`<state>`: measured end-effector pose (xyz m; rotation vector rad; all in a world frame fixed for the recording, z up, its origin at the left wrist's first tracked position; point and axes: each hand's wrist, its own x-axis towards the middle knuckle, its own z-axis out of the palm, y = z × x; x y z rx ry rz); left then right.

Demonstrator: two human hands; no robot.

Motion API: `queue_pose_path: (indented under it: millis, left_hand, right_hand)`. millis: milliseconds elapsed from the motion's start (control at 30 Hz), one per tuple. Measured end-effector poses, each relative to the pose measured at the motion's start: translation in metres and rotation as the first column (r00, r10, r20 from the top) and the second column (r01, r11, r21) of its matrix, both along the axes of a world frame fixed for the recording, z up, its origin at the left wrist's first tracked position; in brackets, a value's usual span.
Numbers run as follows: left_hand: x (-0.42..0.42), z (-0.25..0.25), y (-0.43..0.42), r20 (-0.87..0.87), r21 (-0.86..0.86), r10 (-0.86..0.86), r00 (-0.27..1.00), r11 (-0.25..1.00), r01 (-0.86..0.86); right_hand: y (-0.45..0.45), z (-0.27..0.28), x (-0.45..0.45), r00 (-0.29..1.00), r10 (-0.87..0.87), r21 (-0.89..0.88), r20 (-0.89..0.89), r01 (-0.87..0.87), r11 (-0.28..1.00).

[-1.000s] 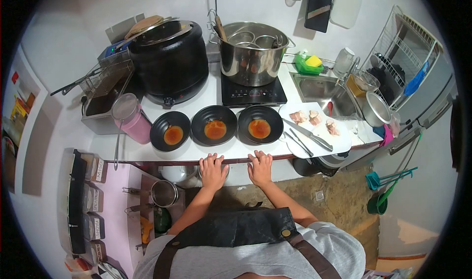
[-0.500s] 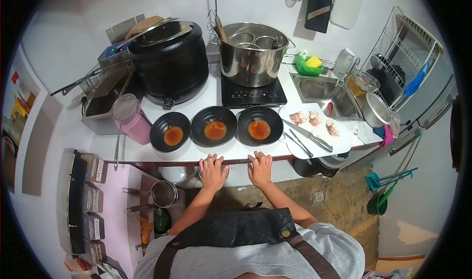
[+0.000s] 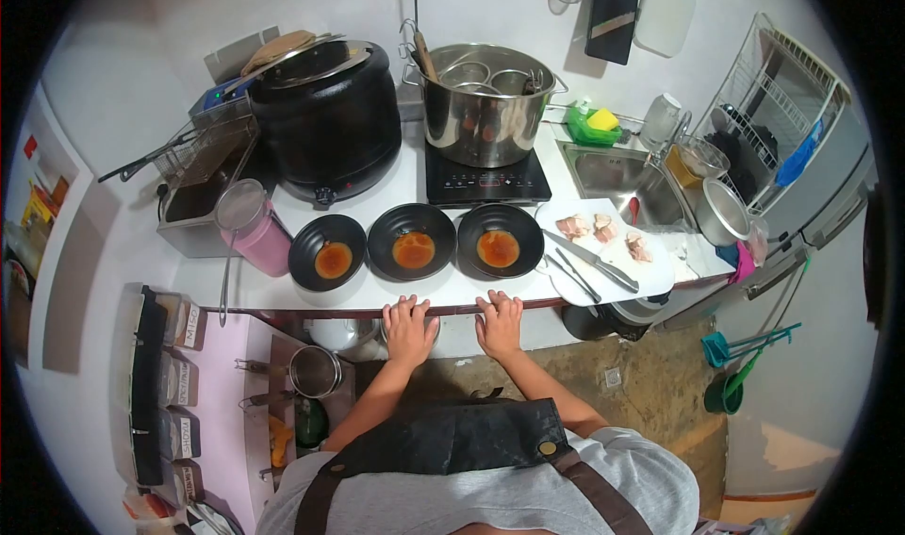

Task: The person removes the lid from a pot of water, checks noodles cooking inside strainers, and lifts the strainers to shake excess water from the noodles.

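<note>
The left hand [image 3: 408, 332] and right hand [image 3: 499, 324] rest on the front edge of the white counter [image 3: 259, 293], fingers slightly spread, pinching nothing. Near this edge stand three round black bowls [image 3: 412, 217] with orange-brown liquid [image 3: 413, 250]. The step seems waiting; handling bowls would require lifting a hand.

Smooth white painted wall [image 3: 490, 7] is rising behind a long white surface [image 3: 407, 172]; a thin dark red edge [image 3: 311, 312] is running along its front. Rectangular stainless-steel sink [image 3: 603, 165] is sitting recessed at right, white wire rack [image 3: 790, 59] standing just beyond, grey metal refrigerator [image 3: 839, 210] filling the far right. Left: white-framed wall opening [image 3: 66, 243], low pale-pink open unit [image 3: 226, 384] standing nearer. Brown, patchy concrete floor [image 3: 669, 384] is showing below, small square drain cover [image 3: 613, 378] lying in it. Warm light is touching the lower right wall [image 3: 787, 455].
</note>
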<state>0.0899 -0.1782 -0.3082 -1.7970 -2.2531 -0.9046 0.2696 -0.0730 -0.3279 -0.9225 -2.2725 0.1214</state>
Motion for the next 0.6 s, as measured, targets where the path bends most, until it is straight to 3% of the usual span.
queue_pose_path:
  millis: [600]
  left_hand:
    - [-0.0001, 0.0005, 0.0, -0.008, 0.003, -0.005, 1.0, 1.0, 0.005]
  right_hand:
    - [0.0006, -0.0041, 0.0008, 1.0, 0.002, 0.005, 0.005, -0.002, 1.0]
